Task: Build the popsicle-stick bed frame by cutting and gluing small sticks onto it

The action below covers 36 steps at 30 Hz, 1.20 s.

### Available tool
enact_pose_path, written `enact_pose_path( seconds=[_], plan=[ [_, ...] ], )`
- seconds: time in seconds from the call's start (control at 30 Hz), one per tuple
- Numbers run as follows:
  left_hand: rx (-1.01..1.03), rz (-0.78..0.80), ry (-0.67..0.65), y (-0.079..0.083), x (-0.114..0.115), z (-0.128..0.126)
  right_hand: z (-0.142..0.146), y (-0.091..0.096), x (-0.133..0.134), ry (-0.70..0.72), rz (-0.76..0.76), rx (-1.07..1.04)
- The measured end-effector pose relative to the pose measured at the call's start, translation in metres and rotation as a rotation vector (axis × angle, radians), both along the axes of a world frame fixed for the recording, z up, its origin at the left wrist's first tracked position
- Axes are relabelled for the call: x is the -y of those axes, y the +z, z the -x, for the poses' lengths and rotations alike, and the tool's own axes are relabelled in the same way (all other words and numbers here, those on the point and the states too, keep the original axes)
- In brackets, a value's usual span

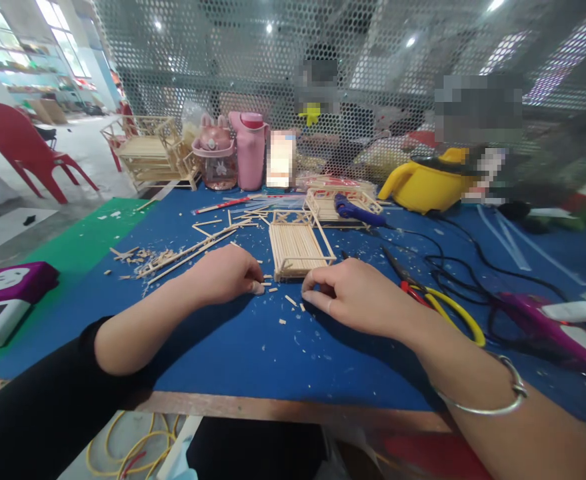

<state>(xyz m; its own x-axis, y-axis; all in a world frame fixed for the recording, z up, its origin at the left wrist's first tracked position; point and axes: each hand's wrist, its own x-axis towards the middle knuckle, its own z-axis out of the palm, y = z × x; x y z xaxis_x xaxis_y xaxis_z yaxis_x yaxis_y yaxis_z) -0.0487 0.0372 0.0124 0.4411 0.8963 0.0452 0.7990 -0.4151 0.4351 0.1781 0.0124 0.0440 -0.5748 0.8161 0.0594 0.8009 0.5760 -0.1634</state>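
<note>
My left hand [225,275] rests on the blue table cover [253,347], its fingers curled in a pinch beside small wood scraps [291,301]; what it pinches is too small to make out. My right hand [355,297] lies just right of it with the fingers curled under, thumb tip near the front edge of a small flat frame built of thin wooden sticks [295,248]. Neither hand visibly grips the frame. A metal bangle [493,400] circles my right wrist.
Loose sticks and chips [173,257] litter the cover to the left. Yellow-handled cutters [433,300], black cables, a blue glue gun [357,212] on another stick frame, pink bottles [250,150], a yellow container [425,183], a larger stick model [153,150]. Other people sit behind the mesh screen.
</note>
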Motion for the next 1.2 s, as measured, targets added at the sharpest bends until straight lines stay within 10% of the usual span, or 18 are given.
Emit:
enact_pose_path(
  seconds=[0.2,0.63,1.2],
  plan=[
    [0.029,-0.03,-0.042,0.005,0.009,-0.004,0.004,-0.003,0.006,0.049,-0.06,-0.021],
    [0.379,0.418,-0.13,0.013,0.027,-0.022,0.01,-0.021,0.019,0.206,-0.318,-0.088],
    [0.198,0.491,0.029,0.012,0.003,0.003,-0.008,-0.015,0.006,0.008,0.004,-0.195]
  ],
)
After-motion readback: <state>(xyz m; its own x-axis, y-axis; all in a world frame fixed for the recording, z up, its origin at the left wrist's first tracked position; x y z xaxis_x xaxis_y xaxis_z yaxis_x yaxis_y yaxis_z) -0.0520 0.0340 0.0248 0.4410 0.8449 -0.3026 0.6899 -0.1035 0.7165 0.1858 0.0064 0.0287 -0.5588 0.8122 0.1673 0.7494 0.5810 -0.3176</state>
